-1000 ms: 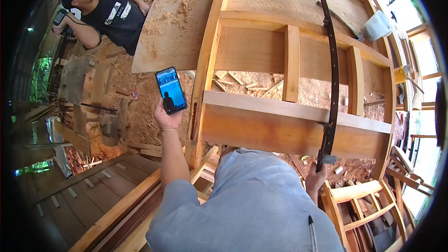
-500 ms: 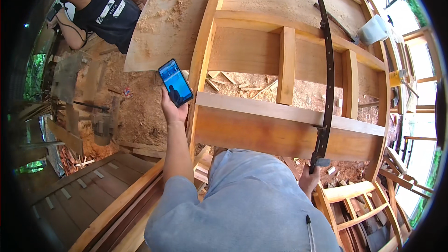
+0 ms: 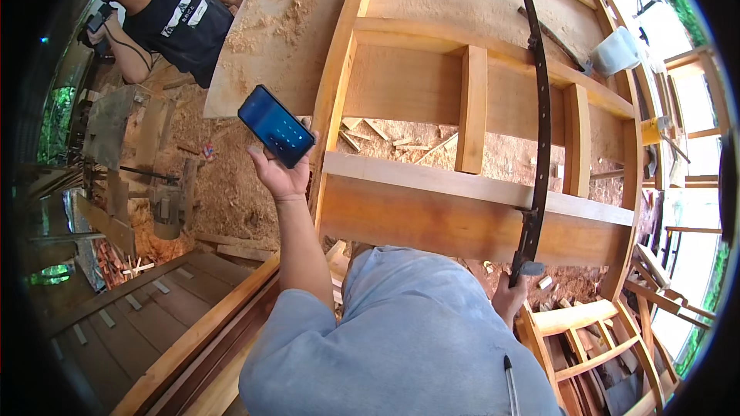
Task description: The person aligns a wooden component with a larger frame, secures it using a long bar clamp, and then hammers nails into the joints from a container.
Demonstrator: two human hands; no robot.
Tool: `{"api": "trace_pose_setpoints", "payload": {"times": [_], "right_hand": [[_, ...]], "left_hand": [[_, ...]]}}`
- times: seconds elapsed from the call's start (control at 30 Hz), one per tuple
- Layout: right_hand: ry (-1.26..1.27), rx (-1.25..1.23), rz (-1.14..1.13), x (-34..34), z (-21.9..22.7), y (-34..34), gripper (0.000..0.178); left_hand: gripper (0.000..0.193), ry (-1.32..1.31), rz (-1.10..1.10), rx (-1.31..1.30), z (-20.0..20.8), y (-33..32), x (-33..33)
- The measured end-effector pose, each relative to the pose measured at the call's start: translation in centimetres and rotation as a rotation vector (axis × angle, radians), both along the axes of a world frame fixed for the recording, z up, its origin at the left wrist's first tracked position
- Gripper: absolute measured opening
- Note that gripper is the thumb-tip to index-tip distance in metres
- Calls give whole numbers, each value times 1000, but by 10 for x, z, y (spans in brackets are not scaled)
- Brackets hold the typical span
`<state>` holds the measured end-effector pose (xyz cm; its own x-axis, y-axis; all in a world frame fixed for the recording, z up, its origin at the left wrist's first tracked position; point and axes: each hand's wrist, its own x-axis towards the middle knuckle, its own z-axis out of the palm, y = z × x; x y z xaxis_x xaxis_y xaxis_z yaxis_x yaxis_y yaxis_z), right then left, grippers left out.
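Observation:
My left hand is closed around a black smartphone, tilted, its dark blue screen lit with small icons. It is raised left of a wooden frame, apart from it. At the frame's near right side, my right hand grips the lower end of a long dark bar clamp. The clamp's bar runs across the frame toward the far edge. Some of the right fingers are hidden behind the clamp's end and my shirt.
A person in a black shirt stands at the far left, holding a dark device. Sawdust covers a plywood sheet. A whitish bucket rests on the frame's right. Slatted chair-like woodwork stands near right; wood scraps litter the ground.
The phone has tilted further to the left in my left hand, and its screen has gone from a bright picture to dark blue with icons. My right hand stays on the clamp.

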<state>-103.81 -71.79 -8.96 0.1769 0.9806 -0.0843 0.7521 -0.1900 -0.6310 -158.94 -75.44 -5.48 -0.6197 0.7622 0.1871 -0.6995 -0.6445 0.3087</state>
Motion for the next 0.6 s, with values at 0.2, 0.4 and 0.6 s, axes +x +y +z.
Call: {"api": "trace_pose_setpoints", "payload": {"times": [0.2, 0.4, 0.6], "right_hand": [[1, 15, -18, -7, 7, -2, 24], [37, 26, -11, -8, 9, -2, 24], [9, -2, 5, -12, 16, -1, 25]], "left_hand": [[81, 71, 146, -90, 25, 16, -6], [74, 168, 173, -195, 29, 24, -13], [77, 188, 28, -139, 40, 36, -2]]}}
